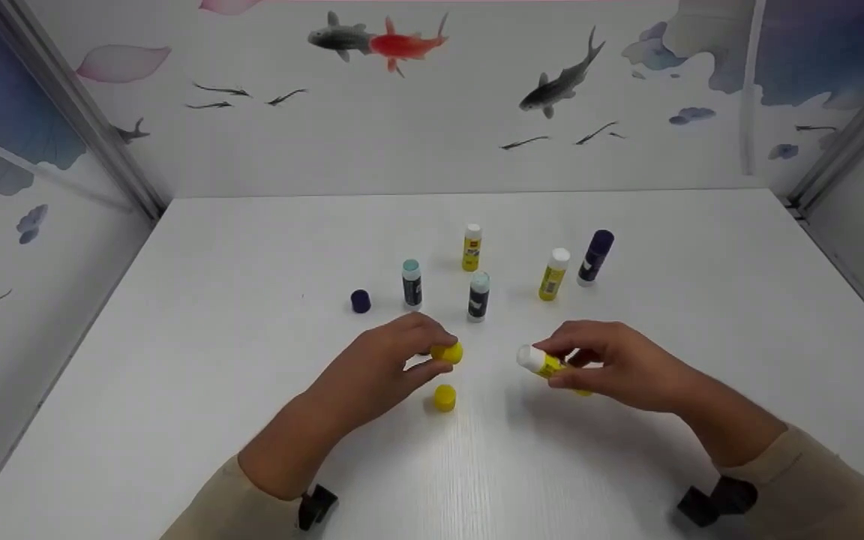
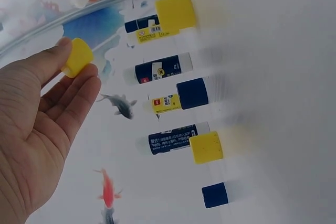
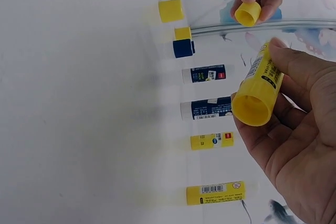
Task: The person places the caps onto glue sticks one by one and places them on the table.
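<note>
My left hand (image 1: 379,360) pinches a yellow cap (image 2: 80,57) between thumb and fingertips, above the table. In the right wrist view the hollow side of this cap (image 3: 247,14) shows. A yellow glue stick (image 3: 260,87) is gripped in my right hand (image 1: 616,364), tilted, its white end (image 1: 531,358) towards the left hand. The two hands are apart. A yellow cap (image 1: 445,398) stands on the table near my left hand. The left wrist view also shows another yellow cap (image 2: 206,147) and a navy cap (image 2: 192,93), mostly hidden by the left hand in the head view.
Beyond the hands stand two navy glue sticks (image 1: 412,289) (image 1: 478,300) with pale tops. Farther back are two yellow glue sticks (image 1: 471,251) (image 1: 552,279) with white tops and a navy-capped glue stick (image 1: 595,257). Another navy cap (image 1: 361,301) stands at the left. A patterned wall (image 1: 432,135) borders the white table.
</note>
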Available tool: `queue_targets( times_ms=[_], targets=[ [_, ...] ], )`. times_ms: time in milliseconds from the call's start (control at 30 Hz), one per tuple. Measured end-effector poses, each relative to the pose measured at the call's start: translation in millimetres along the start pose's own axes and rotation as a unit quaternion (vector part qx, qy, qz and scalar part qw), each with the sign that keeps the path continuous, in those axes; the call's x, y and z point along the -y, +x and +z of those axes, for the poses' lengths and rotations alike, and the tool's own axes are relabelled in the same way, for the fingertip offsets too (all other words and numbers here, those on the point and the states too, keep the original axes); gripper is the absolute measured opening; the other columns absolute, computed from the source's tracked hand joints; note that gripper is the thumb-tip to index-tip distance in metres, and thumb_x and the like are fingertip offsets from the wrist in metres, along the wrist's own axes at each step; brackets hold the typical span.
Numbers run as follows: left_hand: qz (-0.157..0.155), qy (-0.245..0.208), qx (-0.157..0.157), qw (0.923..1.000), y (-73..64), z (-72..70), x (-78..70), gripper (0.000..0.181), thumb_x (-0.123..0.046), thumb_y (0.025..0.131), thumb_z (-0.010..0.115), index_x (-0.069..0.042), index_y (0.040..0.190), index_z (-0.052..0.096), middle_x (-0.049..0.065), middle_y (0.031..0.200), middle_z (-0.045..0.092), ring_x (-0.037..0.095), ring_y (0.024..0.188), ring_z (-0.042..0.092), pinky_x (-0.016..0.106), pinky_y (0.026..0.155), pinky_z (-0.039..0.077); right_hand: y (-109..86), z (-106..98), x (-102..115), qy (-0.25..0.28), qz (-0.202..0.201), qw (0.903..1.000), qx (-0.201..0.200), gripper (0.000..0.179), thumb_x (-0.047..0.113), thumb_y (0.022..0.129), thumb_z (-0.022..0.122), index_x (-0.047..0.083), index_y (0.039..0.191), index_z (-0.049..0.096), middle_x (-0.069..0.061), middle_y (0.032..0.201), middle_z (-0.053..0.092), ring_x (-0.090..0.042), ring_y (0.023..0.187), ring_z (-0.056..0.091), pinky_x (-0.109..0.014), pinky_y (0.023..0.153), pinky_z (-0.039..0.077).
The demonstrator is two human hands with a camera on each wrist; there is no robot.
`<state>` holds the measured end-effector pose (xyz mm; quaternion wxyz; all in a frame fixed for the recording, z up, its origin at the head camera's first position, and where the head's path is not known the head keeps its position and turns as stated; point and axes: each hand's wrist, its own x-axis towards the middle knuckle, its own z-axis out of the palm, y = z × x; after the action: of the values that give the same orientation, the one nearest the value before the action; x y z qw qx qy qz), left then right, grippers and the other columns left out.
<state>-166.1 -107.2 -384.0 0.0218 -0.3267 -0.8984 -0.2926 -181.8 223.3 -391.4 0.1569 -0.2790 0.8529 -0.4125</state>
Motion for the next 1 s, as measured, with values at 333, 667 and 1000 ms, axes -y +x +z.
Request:
queue_targets(
  times_ms=[333,667,1000],
  targets=[
    [0.012,-0.022,-0.005,0.9997,3.1,1.9,-5.2,0.028,-0.022,0.095,0.076,-0.018,0.123,0.072,-0.005,0.119,0.07,0.011,0.104,0.069,0.024,0.094,0.059,0.1,0.4,1.3,-0.01,0.015,0.9998,-0.004,0.027,0.027,0.091,0.082,0.03,0.117,0.073,0.007,0.109,0.07,-0.016,0.098,0.067,-0.03,0.083,0.06],
    [-0.011,-0.063,0.005,0.9979,5.2,2.4,-8.8,0.029,-0.022,0.096,0.076,-0.02,0.125,0.071,-0.006,0.12,0.071,0.008,0.107,0.066,0.024,0.096,0.059,-1.2,2.1,2.0,-0.005,-0.005,0.9998,-0.017,0.028,0.025,0.093,0.08,0.03,0.119,0.07,0.007,0.112,0.069,-0.017,0.097,0.067,-0.029,0.082,0.06],
    [-0.018,-0.084,0.013,0.9962,7.6,4.3,-12.2,0.03,-0.024,0.096,0.075,-0.022,0.125,0.07,-0.009,0.121,0.07,0.006,0.11,0.067,0.022,0.098,0.057,-2.9,3.4,6.1,0.0,-0.024,0.9993,-0.028,0.028,0.025,0.093,0.08,0.029,0.119,0.071,0.007,0.111,0.07,-0.015,0.097,0.066,-0.027,0.084,0.059]
  ],
)
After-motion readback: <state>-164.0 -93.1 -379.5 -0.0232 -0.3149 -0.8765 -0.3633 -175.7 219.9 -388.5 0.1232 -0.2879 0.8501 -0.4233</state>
